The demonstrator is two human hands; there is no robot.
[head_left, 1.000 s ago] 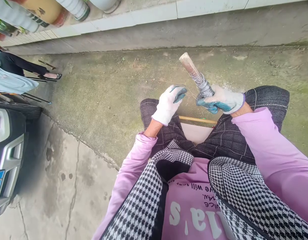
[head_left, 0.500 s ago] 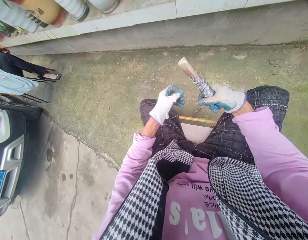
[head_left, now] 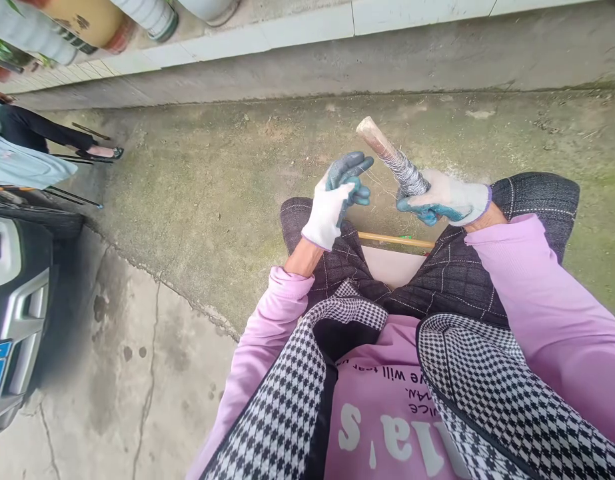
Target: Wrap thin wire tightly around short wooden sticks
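I sit with both hands gloved in white and teal above my knees. My right hand is wrapped round a wooden stick that carries a winding of thin grey wire and tilts up to the left. My left hand is just left of the winding, index finger stretched upward, the other fingers curled. A fine strand of wire runs from the winding toward it; whether the fingers pinch it I cannot make out.
A thin yellow rod lies under my knees beside a pale board. A car's front stands at the left. Another person sits at the far left. A concrete kerb runs along the top, with mossy, cracked pavement below.
My left hand rose and turned, and its index finger stretched upward. The stick dipped slightly from its position a second ago. My right hand kept its grip.
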